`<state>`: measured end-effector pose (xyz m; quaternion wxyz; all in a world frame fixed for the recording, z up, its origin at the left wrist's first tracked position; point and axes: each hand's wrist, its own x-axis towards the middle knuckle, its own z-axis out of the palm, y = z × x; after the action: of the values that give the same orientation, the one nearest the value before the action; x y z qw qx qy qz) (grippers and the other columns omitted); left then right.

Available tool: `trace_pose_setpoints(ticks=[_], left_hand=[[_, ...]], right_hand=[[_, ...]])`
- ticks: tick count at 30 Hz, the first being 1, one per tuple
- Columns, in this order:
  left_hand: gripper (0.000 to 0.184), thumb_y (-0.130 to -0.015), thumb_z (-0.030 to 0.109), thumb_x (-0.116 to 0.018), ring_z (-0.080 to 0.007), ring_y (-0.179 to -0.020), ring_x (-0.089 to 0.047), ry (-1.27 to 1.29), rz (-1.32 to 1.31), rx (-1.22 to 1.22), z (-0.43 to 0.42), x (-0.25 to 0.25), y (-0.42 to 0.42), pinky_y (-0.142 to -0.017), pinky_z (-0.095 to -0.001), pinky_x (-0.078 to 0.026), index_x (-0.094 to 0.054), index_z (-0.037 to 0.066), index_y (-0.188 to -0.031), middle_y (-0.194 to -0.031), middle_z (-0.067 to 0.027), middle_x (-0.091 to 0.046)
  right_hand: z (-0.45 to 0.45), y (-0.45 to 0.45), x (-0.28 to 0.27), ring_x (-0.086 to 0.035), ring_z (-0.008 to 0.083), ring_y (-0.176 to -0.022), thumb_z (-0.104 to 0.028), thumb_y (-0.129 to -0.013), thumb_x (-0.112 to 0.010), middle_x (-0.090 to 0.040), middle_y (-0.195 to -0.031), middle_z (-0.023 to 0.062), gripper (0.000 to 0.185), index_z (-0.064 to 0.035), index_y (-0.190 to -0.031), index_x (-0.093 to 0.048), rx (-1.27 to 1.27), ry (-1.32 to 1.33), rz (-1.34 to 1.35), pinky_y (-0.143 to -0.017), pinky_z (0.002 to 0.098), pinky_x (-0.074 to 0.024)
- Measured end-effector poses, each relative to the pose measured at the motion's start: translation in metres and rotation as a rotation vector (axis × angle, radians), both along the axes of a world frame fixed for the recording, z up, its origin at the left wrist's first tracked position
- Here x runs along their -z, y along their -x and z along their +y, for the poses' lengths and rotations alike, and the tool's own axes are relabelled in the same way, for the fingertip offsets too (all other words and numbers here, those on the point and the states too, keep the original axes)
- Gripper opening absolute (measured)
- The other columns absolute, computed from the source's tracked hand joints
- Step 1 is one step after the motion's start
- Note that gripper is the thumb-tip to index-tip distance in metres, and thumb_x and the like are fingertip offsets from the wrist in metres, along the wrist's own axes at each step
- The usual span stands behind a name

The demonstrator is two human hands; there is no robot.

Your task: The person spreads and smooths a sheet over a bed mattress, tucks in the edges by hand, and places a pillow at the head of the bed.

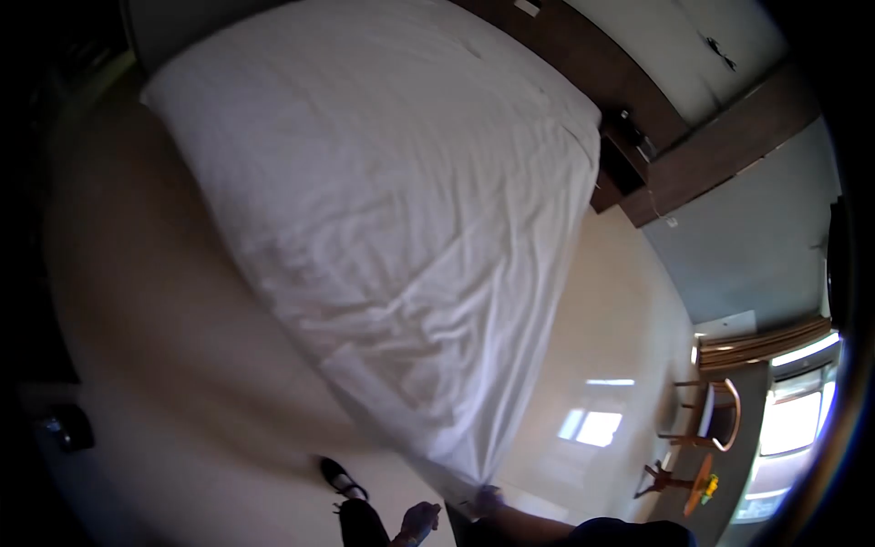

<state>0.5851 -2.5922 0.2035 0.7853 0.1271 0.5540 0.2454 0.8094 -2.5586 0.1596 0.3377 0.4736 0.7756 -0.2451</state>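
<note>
**Right hand grips corner of white sheet at foot of bed**

A person's right hand (489, 500), low in the view between 5 and 6 o'clock, grasps the drawn-out corner of a white sheet (392, 182). The hand is blurred, and the exact set of its fingers cannot be made out. The left hand (420, 521) hangs just beside it at 6 o'clock, its fingers partly curled; whether they are loose or clenched cannot be told.

The sheet spreads over the bed from the grip up toward 12 o'clock, its far edges reaching 11 and 1 o'clock. Creases fan out from the gripped corner and bunch across the lower half, while the upper part lies smoother.

A dark shoe (335, 474) with a strap stands on the pale, glossy floor (210, 365) at 7 o'clock, below the sheet's edge. A dark object (69, 428), too dim to name, sits on the floor near 8 o'clock.

At 1 o'clock, a dark wooden headboard (583, 50) runs along the wall behind the bed. A nightstand (612, 173) stands close to the sheet at 2 o'clock.

Farther off, a wooden chair (720, 415) stands at 4 o'clock, near a small round table (697, 485) bearing a yellow and green item (711, 488). Brown curtains (761, 345) hang beside a bright window (786, 424), and light reflects off the floor.
</note>
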Motion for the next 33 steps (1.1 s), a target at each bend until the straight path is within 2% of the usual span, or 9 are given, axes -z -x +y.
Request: trace_pose_setpoints(ticks=[4,6,8,10,11,14,18,24,33], left_hand=[[0.025,-0.077,0.031,-0.053,-0.0119,-0.040,-0.043,-0.021,0.341,-0.245,-0.119,0.003,0.122,-0.039,-0.0254,-0.036,-0.050,0.011,-0.062,-0.046,-0.0022,-0.047],[0.027,-0.078,0.028,-0.052,-0.0126,-0.048,-0.052,0.178,0.507,0.054,-0.128,-0.031,0.228,-0.051,-0.0281,-0.045,-0.049,0.006,-0.061,-0.050,-0.0053,-0.052],[0.025,-0.075,0.027,-0.055,-0.0175,-0.049,-0.052,-0.148,0.598,0.136,-0.220,0.029,0.338,-0.050,-0.0337,-0.044,-0.050,0.008,-0.060,-0.051,-0.0066,-0.050],[0.022,-0.075,0.025,-0.049,-0.0231,-0.059,-0.053,-0.384,1.007,0.496,-0.225,-0.007,0.438,-0.058,-0.0379,-0.043,-0.050,0.008,-0.060,-0.060,-0.0091,-0.051],[0.021,-0.074,0.024,-0.047,-0.0257,-0.066,-0.054,-0.412,1.338,1.021,-0.221,-0.024,0.482,-0.065,-0.0398,-0.043,-0.049,0.007,-0.061,-0.067,-0.0101,-0.053],[0.031,-0.076,0.029,-0.043,-0.0296,-0.067,-0.053,-0.112,1.454,0.684,-0.166,-0.104,0.553,-0.062,-0.0379,-0.043,-0.055,0.005,-0.061,-0.070,-0.0129,-0.055],[0.014,-0.072,0.019,-0.049,-0.0255,-0.069,-0.056,-0.069,1.012,0.763,-0.158,-0.116,0.574,-0.062,-0.0369,-0.045,-0.058,0.008,-0.071,-0.070,-0.0113,-0.056],[0.027,-0.078,0.024,-0.051,-0.0205,-0.052,-0.058,0.628,0.313,-0.124,-0.161,-0.181,0.507,-0.046,-0.0307,-0.048,-0.056,-0.002,-0.075,-0.065,-0.0119,-0.059],[0.023,-0.078,0.027,-0.054,-0.0165,-0.046,-0.052,0.359,0.209,-0.585,-0.114,-0.155,0.685,-0.042,-0.0270,-0.043,-0.055,0.005,-0.073,-0.059,-0.0073,-0.055]], right_hand=[[0.006,0.015,-0.039,-0.059,0.0258,-0.066,-0.045,-0.067,-0.055,-0.059,-0.071,0.0144,0.046,0.0001,-0.075,-0.058,0.392,0.021,-0.148,-0.058,0.0321,-0.0477],[0.014,0.014,-0.050,-0.059,0.0236,-0.075,-0.014,-0.061,-0.060,-0.061,-0.080,0.0095,0.018,-0.0063,-0.078,-0.063,-0.154,0.206,-0.211,-0.067,0.0316,-0.0469],[0.004,0.032,-0.086,-0.058,0.0229,-0.062,-0.021,-0.074,-0.051,-0.060,-0.074,0.0105,0.022,-0.0021,-0.083,-0.057,1.159,0.463,-0.293,-0.053,0.0359,-0.0485],[-0.078,-0.075,0.013,-0.058,0.0234,-0.061,-0.017,-0.078,-0.049,-0.061,-0.077,0.0116,0.018,-0.0021,-0.081,-0.057,1.416,0.679,-0.227,-0.056,0.0367,-0.0479],[-0.103,-0.118,0.018,-0.058,0.0242,-0.064,-0.016,-0.076,-0.051,-0.060,-0.074,0.0128,0.015,-0.0025,-0.077,-0.058,1.411,0.893,0.328,-0.058,0.0359,-0.0472],[-0.060,0.014,-0.061,-0.056,0.0236,-0.058,-0.017,-0.076,-0.051,-0.058,-0.069,0.0118,0.015,-0.0035,-0.078,-0.057,1.522,0.623,-0.210,-0.052,0.0360,-0.0455],[0.000,0.111,-0.078,-0.054,0.0228,-0.051,-0.018,-0.076,-0.050,-0.055,-0.062,0.0105,0.015,-0.0048,-0.080,-0.056,1.496,0.575,-0.136,-0.044,0.0361,-0.0433],[0.250,0.288,-0.160,-0.051,0.0156,-0.043,-0.025,-0.075,-0.049,-0.054,-0.058,0.0094,0.028,0.0000,-0.086,-0.054,1.274,0.484,0.798,-0.037,0.0251,-0.0415],[0.447,0.637,-0.224,-0.053,0.0146,-0.058,-0.035,-0.072,-0.059,-0.056,-0.067,0.0044,0.029,-0.0113,-0.086,-0.049,1.128,0.188,0.413,-0.057,0.0340,-0.0419]])
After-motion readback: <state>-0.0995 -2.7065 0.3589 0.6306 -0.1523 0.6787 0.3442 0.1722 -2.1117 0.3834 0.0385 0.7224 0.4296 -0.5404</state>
